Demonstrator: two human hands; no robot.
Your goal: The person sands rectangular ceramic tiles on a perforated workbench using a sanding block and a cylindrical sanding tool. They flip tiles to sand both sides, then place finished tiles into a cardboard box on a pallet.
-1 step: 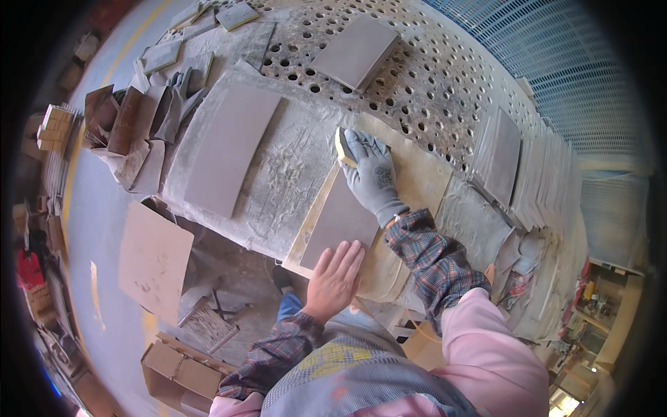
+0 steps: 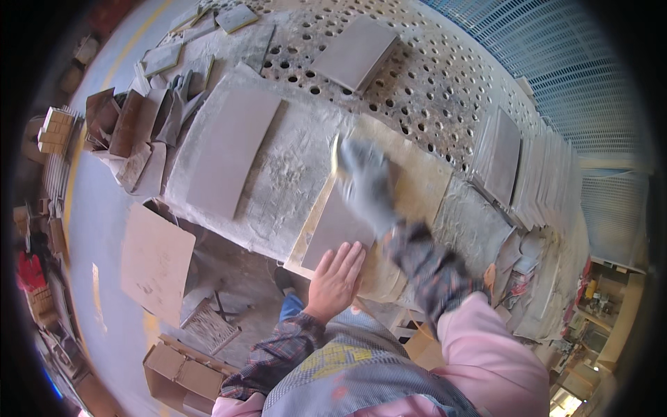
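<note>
A flat grey-brown rectangular panel (image 2: 339,224) lies on a tan sheet (image 2: 425,186) at the near edge of the worktable. Bare and flat, my left hand (image 2: 336,279) rests on the panel's near end with its fingers stretched out. My right hand (image 2: 368,184), in a grey glove, is over the panel's far end, closed around a yellow sponge block (image 2: 335,157). Motion smears the glove, and the fingers cover most of the sponge.
Another panel (image 2: 235,149) lies to the left on a dusty grey cover. Stacked panels (image 2: 358,52) sit on the perforated tabletop beyond. At right stand more upright panels (image 2: 497,160). Bent scraps (image 2: 132,121) pile up at the left edge; a cardboard box (image 2: 182,368) is below.
My right hand has shifted slightly toward me over the panel with the sponge block and is now blurred. The left hand keeps its place.
</note>
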